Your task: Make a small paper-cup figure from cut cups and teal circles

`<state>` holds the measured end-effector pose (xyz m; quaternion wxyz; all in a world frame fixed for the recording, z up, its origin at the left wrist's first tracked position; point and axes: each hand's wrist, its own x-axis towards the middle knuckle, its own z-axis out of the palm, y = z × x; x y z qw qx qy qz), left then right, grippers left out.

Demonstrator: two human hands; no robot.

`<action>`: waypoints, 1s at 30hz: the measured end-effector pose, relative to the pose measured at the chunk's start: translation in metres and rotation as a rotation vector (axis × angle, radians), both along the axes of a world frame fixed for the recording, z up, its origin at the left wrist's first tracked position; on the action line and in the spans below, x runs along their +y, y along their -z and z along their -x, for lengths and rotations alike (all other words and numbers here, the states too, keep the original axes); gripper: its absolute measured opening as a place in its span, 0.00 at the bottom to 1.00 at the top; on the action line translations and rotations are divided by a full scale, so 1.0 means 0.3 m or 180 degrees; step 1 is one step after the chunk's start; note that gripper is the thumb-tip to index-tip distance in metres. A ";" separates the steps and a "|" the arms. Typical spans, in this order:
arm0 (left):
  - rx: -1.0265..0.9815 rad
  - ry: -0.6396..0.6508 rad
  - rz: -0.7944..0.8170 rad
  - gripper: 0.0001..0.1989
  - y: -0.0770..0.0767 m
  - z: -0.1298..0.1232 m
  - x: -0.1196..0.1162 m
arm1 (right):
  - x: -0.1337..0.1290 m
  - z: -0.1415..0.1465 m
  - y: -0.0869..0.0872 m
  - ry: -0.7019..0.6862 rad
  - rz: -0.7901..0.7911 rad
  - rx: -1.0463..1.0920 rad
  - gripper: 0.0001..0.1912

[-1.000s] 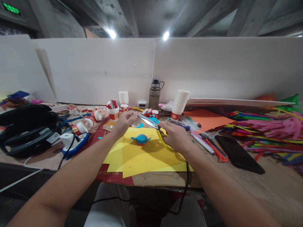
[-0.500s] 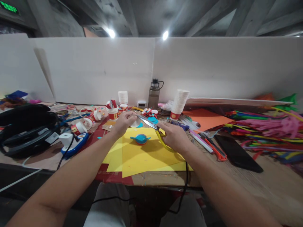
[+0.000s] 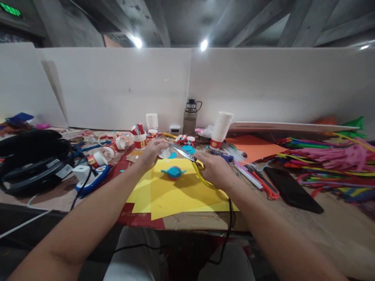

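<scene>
A small whitish disc (image 3: 165, 152) is pinched in my left hand (image 3: 154, 153), whose fingers are closed on its upper edge. My right hand (image 3: 213, 167) is wrapped round the yellow handles of a pair of scissors (image 3: 184, 152). The blades point left, with their tips at the disc by my left fingers. Below them, a small round blue piece with two side tabs (image 3: 174, 172) rests on yellow paper sheets (image 3: 187, 199). Blue paper discs (image 3: 188, 149) lie just behind the blades.
Behind stand a bottle (image 3: 190, 117), a stack of paper cups (image 3: 222, 130) and a red-and-white cup (image 3: 139, 140). Pens, a black phone (image 3: 293, 190) and colourful pipe cleaners (image 3: 331, 156) lie right. A blue power strip (image 3: 93, 180) and a black headset (image 3: 38, 162) lie left.
The whitish disc shows a little more of its face and has shifted slightly left with my left fingers. The scissors still point at it, and the rest looks the same.
</scene>
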<state>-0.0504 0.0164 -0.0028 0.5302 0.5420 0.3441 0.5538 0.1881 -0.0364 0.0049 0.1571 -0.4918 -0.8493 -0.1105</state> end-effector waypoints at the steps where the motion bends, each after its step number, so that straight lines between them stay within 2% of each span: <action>1: -0.0031 0.0007 0.0003 0.10 0.000 0.001 0.001 | 0.000 -0.001 -0.001 -0.0009 0.0014 -0.0010 0.21; 10: -0.0168 -0.0028 0.0020 0.09 -0.002 0.002 0.001 | -0.001 -0.004 -0.004 -0.0104 -0.0019 0.0053 0.24; 22: -0.0171 -0.0159 0.0042 0.09 -0.006 0.000 -0.004 | -0.005 -0.005 -0.004 -0.0088 -0.0003 0.0005 0.22; 30: -0.0166 -0.0235 0.0126 0.09 -0.002 0.001 0.002 | -0.002 -0.010 -0.002 -0.0184 0.0053 0.0263 0.21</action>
